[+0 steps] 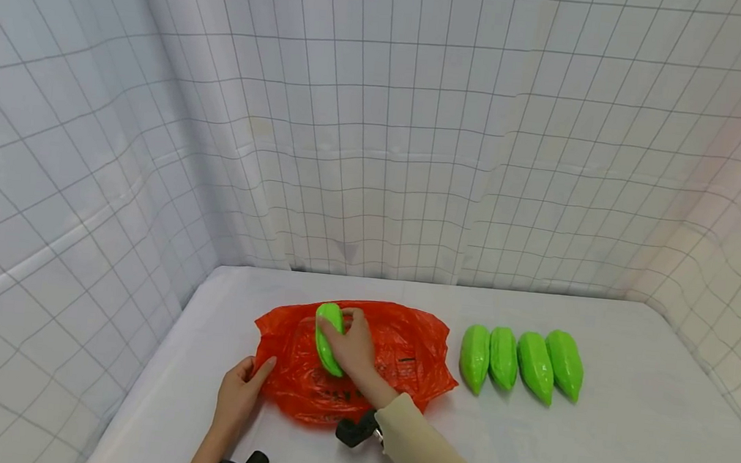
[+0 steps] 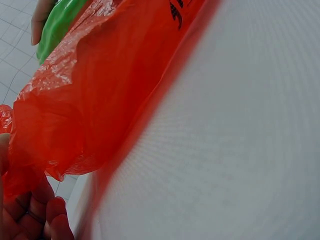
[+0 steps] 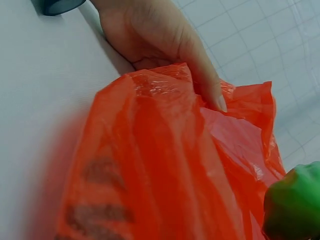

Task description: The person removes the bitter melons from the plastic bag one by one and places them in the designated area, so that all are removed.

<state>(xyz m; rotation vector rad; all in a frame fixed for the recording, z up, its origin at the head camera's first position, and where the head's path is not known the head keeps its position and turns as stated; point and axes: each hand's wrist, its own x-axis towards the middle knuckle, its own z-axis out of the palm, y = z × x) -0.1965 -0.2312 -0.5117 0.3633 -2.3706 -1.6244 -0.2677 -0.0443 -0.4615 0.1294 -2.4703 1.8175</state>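
Note:
In the head view my left hand (image 1: 239,393) pinches the left edge of a red plastic bag (image 1: 394,336), thumb on top. The left wrist view shows the film lifted between the thumb and curled fingers (image 2: 59,215). My right hand (image 1: 354,344) grips a glossy, bright green, long fruit with a tapered end (image 1: 328,323), over the left half of the bag. In the right wrist view, part of the green fruit (image 3: 295,202) shows at the lower right, beyond the raised red film. Dark printing marks the bag.
Several similar green fruits (image 1: 534,367) lie side by side to the right of the bag, tapered ends towards me. The table has a white cover (image 1: 629,445). White gridded curtains (image 1: 377,151) hang behind it and at both sides.

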